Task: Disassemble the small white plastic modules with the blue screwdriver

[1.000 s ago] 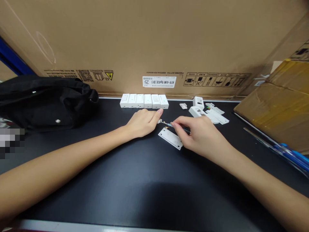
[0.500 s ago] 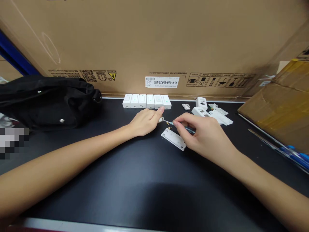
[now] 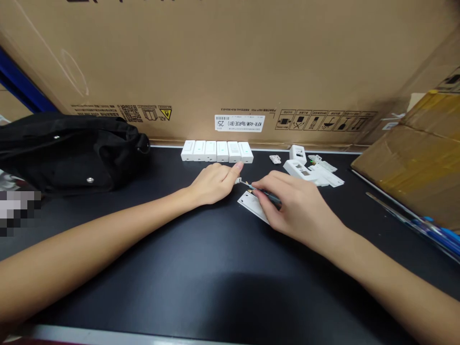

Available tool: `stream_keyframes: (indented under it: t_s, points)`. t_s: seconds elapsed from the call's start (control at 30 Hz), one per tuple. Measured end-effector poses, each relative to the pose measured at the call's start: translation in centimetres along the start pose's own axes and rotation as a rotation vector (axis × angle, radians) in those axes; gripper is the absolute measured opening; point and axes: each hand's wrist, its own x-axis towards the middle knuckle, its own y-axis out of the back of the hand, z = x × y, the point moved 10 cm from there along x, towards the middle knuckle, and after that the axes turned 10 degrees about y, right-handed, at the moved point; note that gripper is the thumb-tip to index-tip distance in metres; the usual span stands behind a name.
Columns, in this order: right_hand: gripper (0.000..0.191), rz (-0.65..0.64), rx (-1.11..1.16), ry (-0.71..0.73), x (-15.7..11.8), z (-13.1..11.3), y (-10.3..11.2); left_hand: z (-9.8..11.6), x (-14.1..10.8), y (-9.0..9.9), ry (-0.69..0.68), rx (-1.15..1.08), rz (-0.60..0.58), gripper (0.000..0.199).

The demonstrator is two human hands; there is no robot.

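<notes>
My left hand (image 3: 215,183) is closed on a small white part (image 3: 237,180), most of which its fingers hide. In my right hand (image 3: 293,199) is a thin screwdriver-like tool (image 3: 272,197), held like a pen, its tip at the small white part. Under the right fingers lies a flat white plate (image 3: 252,206) with dark holes, its right end covered by the hand. Small brass-coloured pieces (image 3: 249,190) show beside the plate's upper end.
Several white switch boxes (image 3: 216,151) stand in a row at the back. White housings (image 3: 298,167) and loose white parts (image 3: 325,175) lie to the right. A black bag (image 3: 72,153) is at the left. Cardboard boxes (image 3: 420,158) and blue-handled tools (image 3: 434,232) are at the right.
My right hand has moved slightly left and now covers more of the white plate. The left hand keeps its hold on the small part. The whole view has shifted a little.
</notes>
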Motion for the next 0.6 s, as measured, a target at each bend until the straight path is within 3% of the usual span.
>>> stream_keyframes:
  t_s: [0.1,0.4,0.6]
  points:
    - [0.02,-0.011,-0.07,0.092,-0.1,-0.9,-0.1,0.1,0.0,-0.1,-0.002,0.0,-0.018,0.063]
    - [0.01,0.185,0.128,-0.107,-0.2,0.8,1.1,0.4,0.1,0.0,-0.016,-0.057,-0.027,0.057]
    - [0.015,0.182,-0.068,0.14,-0.1,-1.4,1.5,-0.1,0.2,-0.2,-0.008,-0.105,-0.051,0.06]
